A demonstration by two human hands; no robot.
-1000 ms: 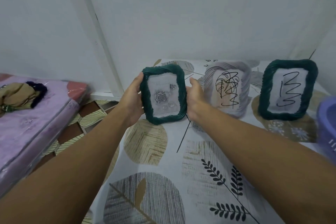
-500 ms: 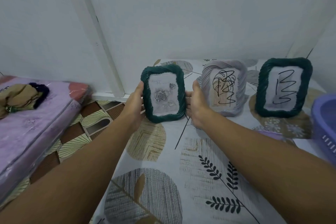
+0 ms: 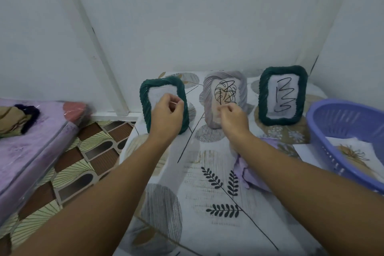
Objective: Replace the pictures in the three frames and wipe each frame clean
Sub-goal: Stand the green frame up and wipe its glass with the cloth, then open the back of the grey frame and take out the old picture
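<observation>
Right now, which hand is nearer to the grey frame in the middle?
Right. The right hand is in front of the grey frame, overlapping its lower part. The left hand is to its left, in front of the left green frame.

Three frames stand on a leaf-print cloth (image 3: 207,224): a green frame (image 3: 145,102), a grey frame (image 3: 209,100) and a second green frame (image 3: 262,97). The left hand (image 3: 166,114) and the right hand (image 3: 233,117) hover before the first two, fingers loosely curled. A purple basket (image 3: 324,131) sits at right.
</observation>
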